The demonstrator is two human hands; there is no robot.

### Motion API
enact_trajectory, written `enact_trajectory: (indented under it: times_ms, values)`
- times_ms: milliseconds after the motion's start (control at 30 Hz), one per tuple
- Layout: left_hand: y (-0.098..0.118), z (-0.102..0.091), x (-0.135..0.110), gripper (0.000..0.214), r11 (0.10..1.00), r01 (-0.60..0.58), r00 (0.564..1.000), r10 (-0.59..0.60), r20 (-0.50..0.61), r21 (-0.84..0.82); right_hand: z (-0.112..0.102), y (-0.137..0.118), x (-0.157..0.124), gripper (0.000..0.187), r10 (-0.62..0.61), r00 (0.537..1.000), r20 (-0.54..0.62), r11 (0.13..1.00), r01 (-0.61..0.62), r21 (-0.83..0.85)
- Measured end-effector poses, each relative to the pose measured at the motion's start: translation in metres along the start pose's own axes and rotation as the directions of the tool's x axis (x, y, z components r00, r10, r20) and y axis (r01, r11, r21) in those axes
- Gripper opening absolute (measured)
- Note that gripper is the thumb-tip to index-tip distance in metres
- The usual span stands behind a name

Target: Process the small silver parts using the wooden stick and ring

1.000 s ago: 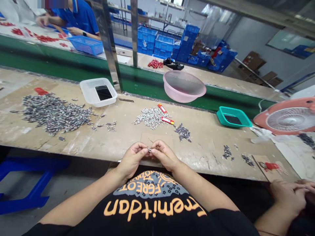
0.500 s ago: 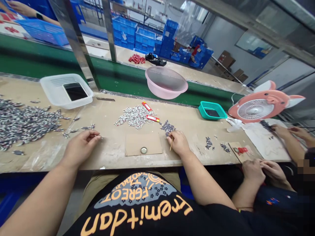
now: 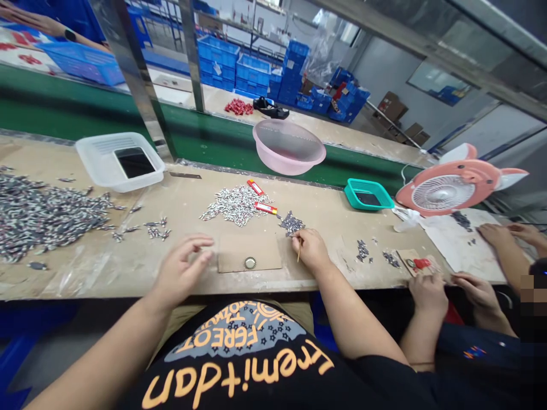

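My left hand (image 3: 182, 272) hovers over the bench edge with fingers curled loosely apart; nothing shows in it. It sits just left of a cardboard square (image 3: 249, 252) with a bottle cap (image 3: 250, 262) on it. My right hand (image 3: 310, 249) rests at the square's right side, pinching a thin wooden stick (image 3: 298, 251), fingertips touching a small dark heap of metal parts (image 3: 291, 222). Beyond lies a lighter pile of small parts (image 3: 236, 204) with two red pieces (image 3: 265, 207). A large heap of grey parts (image 3: 43, 213) spreads at the left.
A white tray (image 3: 102, 171) holding a phone, a pink bowl (image 3: 288, 149), a teal tray (image 3: 367, 193) and a pink fan (image 3: 453, 185) stand along the bench's back. Another person's hands (image 3: 427, 290) work at my right. Green conveyor (image 3: 64, 108) runs behind.
My hands parted from in front of my chest. The left reached left to loose parts, then swung back toward the cardboard. The right went to the dark heap with the stick.
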State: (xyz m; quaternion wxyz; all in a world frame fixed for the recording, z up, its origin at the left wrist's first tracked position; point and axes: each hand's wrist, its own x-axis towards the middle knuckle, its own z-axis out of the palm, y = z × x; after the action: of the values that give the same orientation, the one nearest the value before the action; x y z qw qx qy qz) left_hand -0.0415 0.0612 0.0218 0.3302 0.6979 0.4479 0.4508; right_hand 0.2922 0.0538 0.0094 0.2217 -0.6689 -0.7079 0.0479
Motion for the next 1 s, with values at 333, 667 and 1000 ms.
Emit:
enact_trajectory:
  times_ms: [333,667,1000]
  values:
    - [0.044,0.090,-0.020,0.018,0.591,0.473,0.879,-0.275,0.388,-0.653,0.011,-0.092,-0.040,0.007,-0.013,0.998,0.060,0.730,-0.032,0.682]
    - [0.042,0.069,-0.024,0.008,0.958,0.147,0.968,-0.088,0.237,-0.246,0.012,-0.097,-0.044,0.017,-0.054,0.981,0.184,0.669,-0.102,0.737]
    - [0.035,0.074,-0.026,0.024,0.529,0.469,0.883,-0.273,0.381,-0.707,0.013,-0.094,-0.042,0.015,-0.046,0.984,0.174,0.663,-0.101,0.742]
